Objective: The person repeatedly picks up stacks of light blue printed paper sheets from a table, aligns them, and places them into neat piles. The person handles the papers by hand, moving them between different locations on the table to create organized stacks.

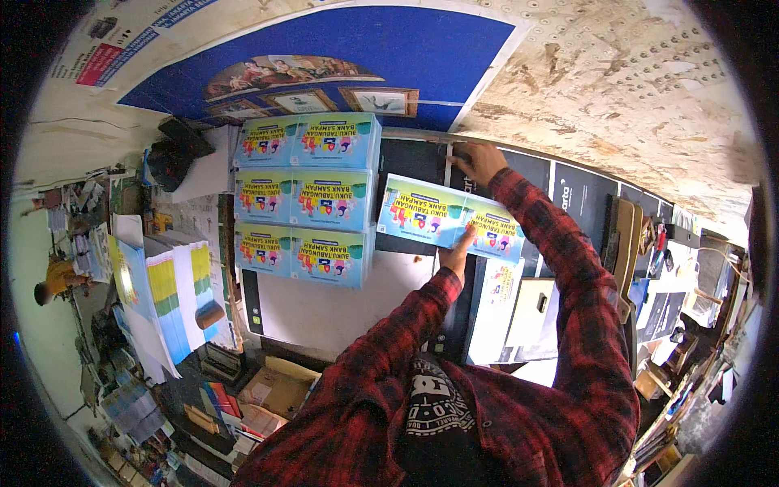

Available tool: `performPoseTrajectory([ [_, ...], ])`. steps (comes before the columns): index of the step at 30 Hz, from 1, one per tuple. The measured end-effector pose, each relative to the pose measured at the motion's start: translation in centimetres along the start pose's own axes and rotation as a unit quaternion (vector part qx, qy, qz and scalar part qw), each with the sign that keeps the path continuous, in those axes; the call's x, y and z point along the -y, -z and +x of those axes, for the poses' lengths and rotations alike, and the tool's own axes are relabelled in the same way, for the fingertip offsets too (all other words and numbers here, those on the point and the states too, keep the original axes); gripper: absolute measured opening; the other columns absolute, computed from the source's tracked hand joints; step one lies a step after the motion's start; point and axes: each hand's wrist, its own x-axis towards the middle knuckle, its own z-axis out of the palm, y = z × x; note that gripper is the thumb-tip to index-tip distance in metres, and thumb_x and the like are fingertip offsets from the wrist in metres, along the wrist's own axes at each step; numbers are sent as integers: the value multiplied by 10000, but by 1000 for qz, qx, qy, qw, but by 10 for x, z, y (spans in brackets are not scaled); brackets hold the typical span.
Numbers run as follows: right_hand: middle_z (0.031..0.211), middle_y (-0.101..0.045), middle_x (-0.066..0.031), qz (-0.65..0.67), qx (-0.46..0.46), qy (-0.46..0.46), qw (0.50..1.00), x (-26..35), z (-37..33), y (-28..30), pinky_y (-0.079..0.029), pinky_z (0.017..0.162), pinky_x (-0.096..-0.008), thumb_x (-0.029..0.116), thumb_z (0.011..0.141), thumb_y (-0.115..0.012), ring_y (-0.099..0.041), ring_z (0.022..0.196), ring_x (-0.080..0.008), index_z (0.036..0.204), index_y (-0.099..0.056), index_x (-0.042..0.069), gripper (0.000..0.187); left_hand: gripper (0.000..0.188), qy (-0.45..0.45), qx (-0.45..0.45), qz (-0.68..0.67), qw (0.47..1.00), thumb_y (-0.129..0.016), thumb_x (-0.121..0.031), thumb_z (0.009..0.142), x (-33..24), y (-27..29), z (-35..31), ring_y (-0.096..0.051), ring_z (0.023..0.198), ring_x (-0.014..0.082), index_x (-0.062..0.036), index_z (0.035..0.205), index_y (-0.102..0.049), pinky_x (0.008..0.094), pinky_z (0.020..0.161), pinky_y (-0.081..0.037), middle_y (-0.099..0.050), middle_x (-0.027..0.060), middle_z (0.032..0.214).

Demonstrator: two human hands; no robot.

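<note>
My left hand [457, 253] grips the near edge of a light-blue printed cover sheet [426, 213], its thumb lying on top. The sheet carries two matching colourful panels side by side and is tilted a little; whether it is one sheet or a thin stack I cannot tell. Just beyond its far edge is my right hand [480, 161], fingers bent and closed, near the wall side of the table. What those fingers hold, if anything, does not show. To the left stand several neat stacks of the same covers [333, 199], in rows.
Pale paper [324, 316] lies in front of the stacks. At far left is a pile of bound printed sheets [166, 284] with a brown roll [209, 315] on it. A white sheet with a small dark object [541, 303] lies right of my left arm. Boards [621, 243] lean further right.
</note>
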Motion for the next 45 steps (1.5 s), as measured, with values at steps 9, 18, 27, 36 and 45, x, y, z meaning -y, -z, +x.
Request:
performPoseTrajectory([
  [9,824,-672,-145,-33,-91,-9,995,-41,45,-63,-504,724,-462,327,825,-621,-639,808,-353,948,-683,124,244,607,17,-6,14,1000,-768,-378,718,0,-2,-7,-442,1182,104,-190,1247,-535,398,1000,-239,-557,-42,1227],
  [18,827,-678,-140,104,-97,21,990,-45,45,-52,-514,716,-392,212,809,-632,-649,758,-328,904,-713,103,167,581,14,-12,-5,1000,-782,-358,707,1,-1,-7,-455,1166,110,-176,1209,-555,371,984,-254,-572,-29,1197],
  [27,941,-672,-144,-19,-88,109,990,-48,34,-50,-518,749,-382,201,830,-613,-650,834,-294,1005,-694,105,216,655,10,-21,-23,999,-827,-254,685,-5,-4,-10,-532,1075,176,-31,1217,-518,343,968,-380,-580,72,1160],
  [36,1146,-606,-109,-133,16,174,976,-44,0,-29,-461,898,-410,255,870,-539,-550,1064,-291,1200,-578,153,348,591,3,-14,-14,1000,-796,-287,710,-12,-8,-15,-528,1068,139,-78,1200,-538,336,943,-361,-584,29,1149],
  [45,1156,-612,-118,-88,-33,243,966,-34,13,-28,-434,922,-409,196,864,-565,-553,1063,-281,1198,-575,79,354,640,35,19,31,999,-765,-422,713,-10,-4,-12,-428,1166,105,-189,1251,-509,355,958,-266,-519,-43,1233],
])
